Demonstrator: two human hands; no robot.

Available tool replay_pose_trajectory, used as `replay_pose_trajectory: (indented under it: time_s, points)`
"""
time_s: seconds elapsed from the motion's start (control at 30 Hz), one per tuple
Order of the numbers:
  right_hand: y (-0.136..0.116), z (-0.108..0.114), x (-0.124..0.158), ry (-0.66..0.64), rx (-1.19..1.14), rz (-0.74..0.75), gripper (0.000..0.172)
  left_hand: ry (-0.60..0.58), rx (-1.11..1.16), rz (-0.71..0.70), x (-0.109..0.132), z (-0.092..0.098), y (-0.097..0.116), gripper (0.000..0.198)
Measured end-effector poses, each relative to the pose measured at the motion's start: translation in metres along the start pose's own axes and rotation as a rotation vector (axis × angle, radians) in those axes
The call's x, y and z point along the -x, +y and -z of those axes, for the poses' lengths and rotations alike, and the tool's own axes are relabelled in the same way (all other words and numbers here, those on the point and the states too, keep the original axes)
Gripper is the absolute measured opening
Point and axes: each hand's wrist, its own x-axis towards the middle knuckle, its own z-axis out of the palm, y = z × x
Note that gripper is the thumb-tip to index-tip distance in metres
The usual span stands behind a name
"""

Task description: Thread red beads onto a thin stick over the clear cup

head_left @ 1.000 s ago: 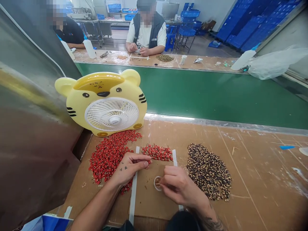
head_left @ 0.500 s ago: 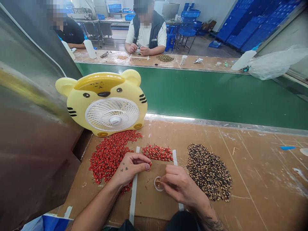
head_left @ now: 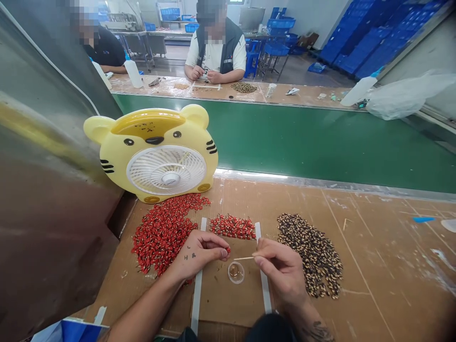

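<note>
Between the thumb and fingertips of my left hand (head_left: 201, 254) is pinched a small red piece (head_left: 228, 250), mostly covered by the fingers. My right hand (head_left: 280, 266) grips a thin wooden toothpick (head_left: 245, 258), its tip pointing left at the red piece, close to it. Below the stick, a small clear round dish (head_left: 235, 273) with some clear-brownish content sits on the cardboard mat (head_left: 231, 304). Behind my hands lies a small group of red pieces (head_left: 233, 226) between two white tape strips. A larger red heap (head_left: 162, 232) spreads beside my left hand.
A heap of black-and-cream pieces (head_left: 309, 254) lies right of my right hand. A yellow animal-shaped fan (head_left: 158, 152) stands at the back left, before a green belt (head_left: 320, 142). Across it, a person (head_left: 215, 52) works at another table. A metal panel (head_left: 46, 190) borders the left.
My right hand has lifted from the dish and moved right and up, bringing the toothpick into view near the red piece. My left hand has shifted slightly right.
</note>
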Motion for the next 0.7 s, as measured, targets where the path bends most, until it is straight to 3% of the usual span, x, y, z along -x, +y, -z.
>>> replay_pose_trajectory:
  time_s: [0.2,0.7]
  points:
    - [-0.0018,-0.0057,-0.0006,0.06,-0.002,-0.043,0.019,-0.011,-0.112,0.01,0.0008,-0.005,0.0052,0.01]
    - [-0.0013,-0.0052,-0.0021,0.036,0.164,-0.037,0.024,-0.031,-0.105,0.026,0.0021,-0.0028,0.0007,0.01]
